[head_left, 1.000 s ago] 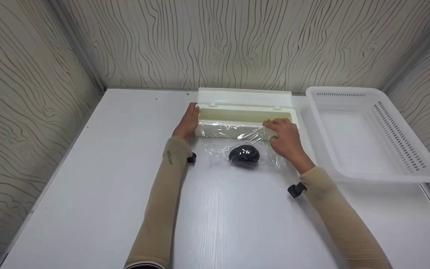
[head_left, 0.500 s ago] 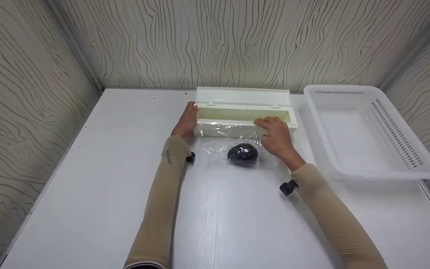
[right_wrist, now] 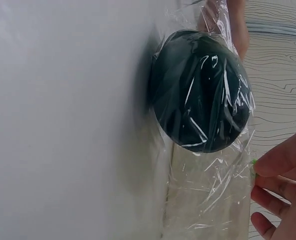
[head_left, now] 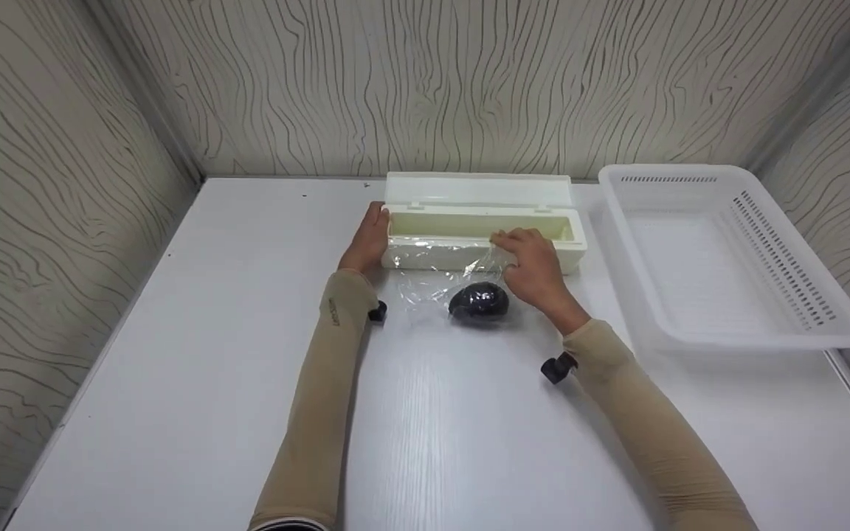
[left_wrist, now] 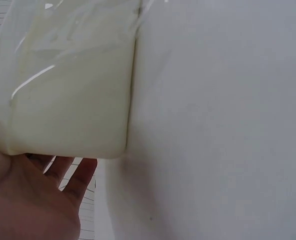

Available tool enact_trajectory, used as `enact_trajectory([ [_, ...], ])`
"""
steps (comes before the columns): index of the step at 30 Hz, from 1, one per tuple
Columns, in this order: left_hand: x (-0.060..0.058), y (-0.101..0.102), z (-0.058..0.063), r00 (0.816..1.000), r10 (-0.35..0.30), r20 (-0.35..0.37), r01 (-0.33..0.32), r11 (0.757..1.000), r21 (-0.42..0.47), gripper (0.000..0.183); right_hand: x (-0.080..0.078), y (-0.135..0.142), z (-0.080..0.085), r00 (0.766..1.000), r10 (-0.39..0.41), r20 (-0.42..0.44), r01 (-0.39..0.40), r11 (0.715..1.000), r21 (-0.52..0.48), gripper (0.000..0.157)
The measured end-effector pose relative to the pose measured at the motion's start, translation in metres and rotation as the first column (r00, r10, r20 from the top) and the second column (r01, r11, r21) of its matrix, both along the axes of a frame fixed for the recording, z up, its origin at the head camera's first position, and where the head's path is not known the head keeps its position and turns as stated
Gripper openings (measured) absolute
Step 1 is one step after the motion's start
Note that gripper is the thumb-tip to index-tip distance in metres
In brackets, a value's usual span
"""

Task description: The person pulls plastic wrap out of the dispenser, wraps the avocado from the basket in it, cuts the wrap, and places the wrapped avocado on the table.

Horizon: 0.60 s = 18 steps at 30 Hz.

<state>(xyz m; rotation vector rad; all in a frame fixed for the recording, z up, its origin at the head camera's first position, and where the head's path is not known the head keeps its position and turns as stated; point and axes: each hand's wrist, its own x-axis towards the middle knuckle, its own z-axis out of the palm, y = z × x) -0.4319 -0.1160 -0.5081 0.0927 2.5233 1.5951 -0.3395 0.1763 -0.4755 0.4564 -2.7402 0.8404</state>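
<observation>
A white cling film box [head_left: 480, 212] lies crosswise at the back of the table, its lid [head_left: 478, 189] tipped back. My left hand [head_left: 370, 240] grips its left end; in the left wrist view the fingers [left_wrist: 80, 181] reach behind that end. Clear cling film [head_left: 429, 286] hangs over the front wall and covers a dark, glossy, egg-shaped thing [head_left: 479, 301] on the table. At the front rim my right hand [head_left: 534, 267] pinches a small green slide cutter [right_wrist: 254, 169] between thumb and fingers, which shows mostly hidden in the right wrist view.
To the right of the box stands a white plastic basket [head_left: 650, 295] with slotted sides. Patterned wall panels [head_left: 425, 88] rise behind and beside the white table [head_left: 196, 354]. Each sleeved wrist carries a small black camera.
My right hand has slid left along the box's front rim, and the film to its right no longer spans the front wall. My left hand keeps its hold on the box.
</observation>
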Motion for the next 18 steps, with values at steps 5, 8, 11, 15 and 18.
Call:
enact_trajectory([
  [5,0.0,0.0,-0.001,1.0,0.008,-0.017,-0.008,1.0,-0.005,0.05,-0.001,-0.006,-0.001,1.0,0.001,0.016,0.0,1.0,-0.008,0.063],
  [8,0.0,0.0,0.0,0.999,0.012,-0.032,-0.012,1.0,-0.007,0.049,0.0,-0.009,-0.001,1.0,0.002,0.029,-0.001,1.0,-0.012,0.064],
  [11,0.0,0.0,0.0,0.999,0.019,-0.035,-0.02,1.0,-0.009,0.049,0.0,-0.012,0.0,0.999,0.001,0.032,-0.001,1.0,-0.013,0.065],
  [15,0.001,0.001,0.001,0.999,0.025,-0.02,-0.025,1.0,-0.001,0.049,-0.001,-0.015,-0.001,0.999,-0.005,0.038,0.005,1.0,-0.016,0.066],
  [18,0.0,0.002,0.001,1.0,0.025,-0.016,-0.025,1.0,-0.001,0.05,-0.002,-0.018,-0.001,0.999,-0.008,0.037,0.009,1.0,-0.02,0.066],
])
